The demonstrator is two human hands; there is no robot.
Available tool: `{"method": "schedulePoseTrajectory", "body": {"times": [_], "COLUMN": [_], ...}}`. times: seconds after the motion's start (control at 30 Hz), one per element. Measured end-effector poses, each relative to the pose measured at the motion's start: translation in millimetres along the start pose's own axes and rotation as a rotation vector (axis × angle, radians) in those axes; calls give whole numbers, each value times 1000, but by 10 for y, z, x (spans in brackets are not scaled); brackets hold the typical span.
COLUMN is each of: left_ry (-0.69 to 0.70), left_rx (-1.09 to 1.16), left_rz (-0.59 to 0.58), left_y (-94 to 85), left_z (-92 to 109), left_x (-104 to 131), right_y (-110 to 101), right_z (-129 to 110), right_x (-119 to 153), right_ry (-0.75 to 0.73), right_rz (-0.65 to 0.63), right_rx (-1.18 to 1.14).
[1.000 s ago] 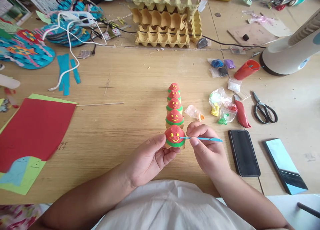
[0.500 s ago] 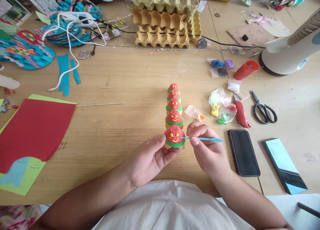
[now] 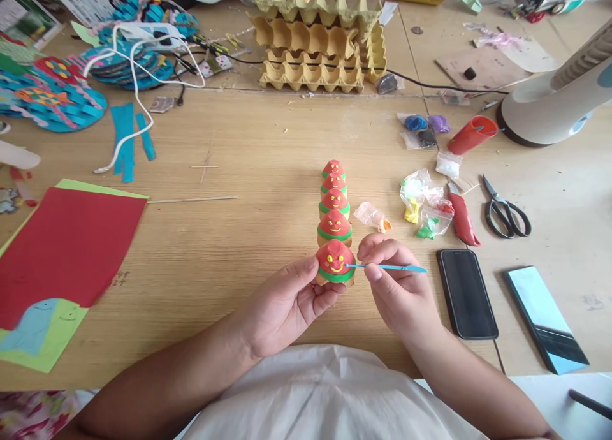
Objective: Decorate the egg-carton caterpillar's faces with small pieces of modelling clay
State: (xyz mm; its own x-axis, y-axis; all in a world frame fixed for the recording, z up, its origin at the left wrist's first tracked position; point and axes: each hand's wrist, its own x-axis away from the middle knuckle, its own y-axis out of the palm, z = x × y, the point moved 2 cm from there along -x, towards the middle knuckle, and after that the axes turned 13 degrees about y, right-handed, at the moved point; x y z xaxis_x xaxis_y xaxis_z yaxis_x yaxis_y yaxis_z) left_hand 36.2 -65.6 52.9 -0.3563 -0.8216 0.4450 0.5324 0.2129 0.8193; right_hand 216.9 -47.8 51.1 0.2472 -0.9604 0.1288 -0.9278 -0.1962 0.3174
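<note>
A row of red clay-covered egg-carton cups [image 3: 334,199] with green bands and yellow faces runs away from me. The nearest cup [image 3: 335,255] has yellow eyes and a yellow smile. My left hand [image 3: 282,306] is closed on its left side and underside. In a pinch between thumb and fingers, my right hand [image 3: 399,287] holds a slim blue clay tool [image 3: 401,268]. The tool's thin tip touches the nearest face by the right end of its smile. An opened bag of orange clay [image 3: 373,217] lies just beyond my right hand.
Right of the row lie bags of coloured clay [image 3: 425,201], a red-handled knife [image 3: 463,217], scissors [image 3: 507,210] and two phones [image 3: 467,293]. A red cup [image 3: 473,134] stands farther back, near a lamp base [image 3: 535,118]. Egg cartons [image 3: 313,76] sit behind; red paper [image 3: 76,242] lies left.
The whole view has shifted very slightly. The tool's tip stays by the smile, and both hands keep nearly the same pose and hold.
</note>
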Motion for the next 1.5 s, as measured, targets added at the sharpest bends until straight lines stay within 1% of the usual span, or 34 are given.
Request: {"method": "schedulePoseTrajectory", "body": {"times": [0.17,0.33,0.43,0.5,0.57,0.63,0.7,0.77,0.9,1.07,1.13,1.17,1.3,1.33,1.4,1.5], "left_ry": [0,7,17,26,41,58,74,84,97,105,129,149,252,275,321,357], "left_rx": [-6,-19,-44,-62,-80,-97,-110,-111,-120,-144,-128,-114,-52,-38,-16,19], "left_rz": [12,27,39,40,28,8,-10,-17,-12,-9,39,84,333,367,398,354], "left_y": [-5,-27,-52,-73,-91,-104,-107,-103,-94,-97,-90,-85,-78,-78,-80,-66], "left_z": [-6,-11,-10,-13,-20,-31,-42,-50,-53,-55,-46,-37,40,68,135,239], "left_x": [1,-35,-66,-85,-103,-121,-139,-153,-169,-182,-186,-187,-188,-189,-193,-191], "right_y": [-3,-64,-111,-130,-122,-85,-32,16,48,6,-9,-13,-15,-15,-14,-8], "right_z": [-10,-16,-31,-56,-90,-120,-130,-122,-83,-24,-6,1,23,28,41,81], "right_x": [11,-26,-58,-64,-55,-42,-36,-43,-72,-102,-110,-113,-123,-125,-128,-139], "right_ry": [6,-55,-125,-169,-239,-337,-423,-467,-461,-416,-416,-418,-422,-424,-435,-454], "right_rz": [14,124,172,195,185,144,104,96,99,75,72,71,67,67,71,56], "right_rx": [1,26,151,312,495,648,769,866,925,939,934,929,892,884,891,953]}}
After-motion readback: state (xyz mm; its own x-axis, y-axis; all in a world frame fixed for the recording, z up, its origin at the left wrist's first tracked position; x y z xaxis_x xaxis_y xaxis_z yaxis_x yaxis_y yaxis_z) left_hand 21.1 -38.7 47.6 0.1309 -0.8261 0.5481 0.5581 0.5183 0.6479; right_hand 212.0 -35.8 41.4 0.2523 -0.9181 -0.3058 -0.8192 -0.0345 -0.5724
